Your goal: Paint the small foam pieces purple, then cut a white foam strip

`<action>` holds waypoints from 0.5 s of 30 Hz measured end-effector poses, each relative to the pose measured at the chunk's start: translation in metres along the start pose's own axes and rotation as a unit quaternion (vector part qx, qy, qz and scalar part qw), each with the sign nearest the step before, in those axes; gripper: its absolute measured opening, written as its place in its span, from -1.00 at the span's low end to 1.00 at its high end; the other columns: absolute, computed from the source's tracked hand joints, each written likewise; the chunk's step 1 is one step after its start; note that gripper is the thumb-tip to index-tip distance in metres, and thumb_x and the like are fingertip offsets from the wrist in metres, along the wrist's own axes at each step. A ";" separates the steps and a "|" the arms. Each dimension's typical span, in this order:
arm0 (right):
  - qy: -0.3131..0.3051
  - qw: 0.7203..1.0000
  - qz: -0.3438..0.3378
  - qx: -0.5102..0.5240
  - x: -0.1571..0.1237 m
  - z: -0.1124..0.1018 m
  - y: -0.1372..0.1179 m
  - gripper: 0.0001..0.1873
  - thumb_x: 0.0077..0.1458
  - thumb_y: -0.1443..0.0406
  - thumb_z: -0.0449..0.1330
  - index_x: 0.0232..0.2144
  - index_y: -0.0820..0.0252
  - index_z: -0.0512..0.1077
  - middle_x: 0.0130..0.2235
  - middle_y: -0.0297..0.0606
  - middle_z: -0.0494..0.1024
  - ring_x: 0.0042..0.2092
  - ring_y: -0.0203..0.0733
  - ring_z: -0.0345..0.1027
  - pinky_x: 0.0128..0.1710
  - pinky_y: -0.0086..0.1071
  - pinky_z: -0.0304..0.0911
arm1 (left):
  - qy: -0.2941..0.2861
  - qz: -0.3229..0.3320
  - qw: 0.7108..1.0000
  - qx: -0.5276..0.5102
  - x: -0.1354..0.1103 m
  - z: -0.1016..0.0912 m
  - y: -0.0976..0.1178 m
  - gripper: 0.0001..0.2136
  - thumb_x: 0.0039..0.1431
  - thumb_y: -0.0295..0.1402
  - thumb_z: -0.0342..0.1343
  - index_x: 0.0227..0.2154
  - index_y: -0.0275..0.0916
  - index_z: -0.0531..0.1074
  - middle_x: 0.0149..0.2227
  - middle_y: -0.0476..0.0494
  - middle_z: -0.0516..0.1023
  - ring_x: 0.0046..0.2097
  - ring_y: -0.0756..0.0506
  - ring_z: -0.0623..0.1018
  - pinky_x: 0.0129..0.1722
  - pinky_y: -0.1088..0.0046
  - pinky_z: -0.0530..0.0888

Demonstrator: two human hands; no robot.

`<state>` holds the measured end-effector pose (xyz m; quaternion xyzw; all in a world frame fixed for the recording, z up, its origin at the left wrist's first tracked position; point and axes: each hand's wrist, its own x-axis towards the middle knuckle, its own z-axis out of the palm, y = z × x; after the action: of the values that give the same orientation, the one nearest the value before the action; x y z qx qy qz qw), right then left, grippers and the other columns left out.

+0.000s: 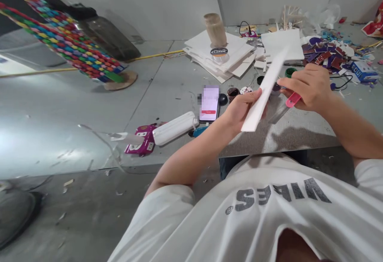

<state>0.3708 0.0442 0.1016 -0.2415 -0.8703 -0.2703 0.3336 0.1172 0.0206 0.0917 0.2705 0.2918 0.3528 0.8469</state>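
Note:
My left hand (243,108) is closed around a long white foam-board strip (266,90), thumb on top, the strip slanting away from me above the table. Its far end overlaps a white board (283,44) in my sight. My right hand (311,86) is closed, its fingertips close to the strip's right edge. Out of its grip sticks a slim tool with a pink plastic end (293,100); the rest is hidden by my fingers, so its kind is unclear. Beneath and behind the strip stand small open paint pots, one dark brown (233,93), one green (290,72).
A phone (209,102), a white case-like object (175,128) and a purple packet (140,140) lie left. Behind, a murky jar (215,30) stands on stacked white boards (191,52). Painted pieces (324,52) are heaped right. A colourful woven piece (66,38) and dark bottle (104,34) stand far left.

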 end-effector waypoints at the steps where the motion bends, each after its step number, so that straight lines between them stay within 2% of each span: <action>1: 0.034 0.999 0.023 0.006 -0.005 0.007 -0.003 -0.56 0.63 0.00 0.04 -0.05 0.11 0.61 -0.33 -0.29 0.60 -0.37 -0.18 0.30 -0.25 -0.20 0.06 | 0.022 0.002 0.999 -0.040 0.002 0.004 0.000 -0.71 0.56 -0.30 0.16 -0.36 -0.26 0.48 -0.52 0.01 0.42 -0.61 0.05 0.41 -0.64 0.59 0.33; 2: 0.048 0.997 0.053 0.032 -0.010 0.013 -0.009 -0.44 0.62 -0.11 -0.01 -0.11 0.12 0.58 -0.35 -0.28 0.56 -0.38 -0.17 0.28 -0.29 -0.21 0.07 | 0.040 0.006 0.996 -0.077 0.004 0.007 -0.001 -0.65 0.62 -0.29 0.07 -0.38 -0.24 0.44 -0.54 0.05 0.37 -0.63 0.06 0.35 -0.67 0.60 0.28; 4: 0.024 0.989 0.096 0.106 -0.020 0.023 -0.024 -0.15 0.54 -0.35 -0.20 -0.08 0.17 0.56 -0.32 -0.23 0.54 -0.36 -0.16 0.28 -0.35 -0.22 0.08 | 0.065 0.015 0.989 -0.132 0.008 0.011 -0.003 -0.55 0.70 -0.24 -0.05 -0.43 -0.21 0.37 -0.59 0.12 0.22 -0.68 0.09 0.20 -0.71 0.61 0.13; 5: 0.021 0.986 0.105 0.126 -0.024 0.027 -0.034 -0.09 0.54 -0.36 -0.31 -0.13 0.16 0.54 -0.34 -0.25 0.49 -0.39 -0.19 0.22 -0.37 -0.22 0.06 | 0.074 0.023 0.985 -0.152 0.010 0.011 -0.005 -0.51 0.73 -0.21 -0.09 -0.44 -0.20 0.35 -0.60 0.15 0.15 -0.70 0.10 0.13 -0.72 0.62 0.06; 8: -0.030 0.984 0.123 0.128 -0.034 0.035 -0.060 -0.11 0.58 -0.29 -0.39 -0.29 0.11 0.47 -0.37 -0.27 0.41 -0.41 -0.23 0.10 -0.37 -0.21 0.02 | 0.083 0.060 0.978 -0.184 0.015 0.007 -0.013 -0.47 0.76 -0.12 -0.14 -0.43 -0.18 0.35 -0.63 0.19 0.03 -0.72 0.10 0.01 -0.71 0.60 -0.04; 10: -0.055 0.985 0.109 0.125 -0.038 0.037 -0.071 -0.12 0.58 -0.30 -0.36 -0.30 0.10 0.48 -0.37 -0.28 0.40 -0.41 -0.24 0.08 -0.36 -0.21 0.01 | 0.086 0.082 0.975 -0.187 0.017 0.004 -0.018 -0.46 0.76 -0.09 -0.18 -0.42 -0.17 0.35 -0.65 0.18 0.03 -0.71 0.09 -0.01 -0.70 0.58 -0.04; 12: -0.051 0.989 0.070 0.120 -0.038 0.037 -0.078 -0.16 0.60 -0.28 -0.31 -0.26 0.09 0.50 -0.36 -0.29 0.42 -0.41 -0.24 0.11 -0.37 -0.23 0.00 | 0.094 0.092 0.975 -0.177 0.018 0.001 -0.021 -0.45 0.77 -0.07 -0.22 -0.41 -0.15 0.34 -0.66 0.17 0.04 -0.71 0.07 -0.02 -0.69 0.54 -0.05; 15: -0.007 0.994 0.020 0.109 -0.034 0.035 -0.081 -0.28 0.66 -0.17 -0.20 -0.24 0.09 0.52 -0.36 -0.30 0.46 -0.41 -0.24 0.17 -0.39 -0.26 0.03 | 0.121 0.102 0.976 -0.153 0.018 0.001 -0.022 -0.46 0.75 -0.02 -0.17 -0.41 -0.13 0.34 -0.67 0.16 0.05 -0.70 0.06 -0.02 -0.67 0.48 -0.06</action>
<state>0.3291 -0.0014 0.0303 -0.2231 -0.8917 -0.1656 0.3573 0.1383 0.0202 0.0724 0.1212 0.3052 0.5076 0.7966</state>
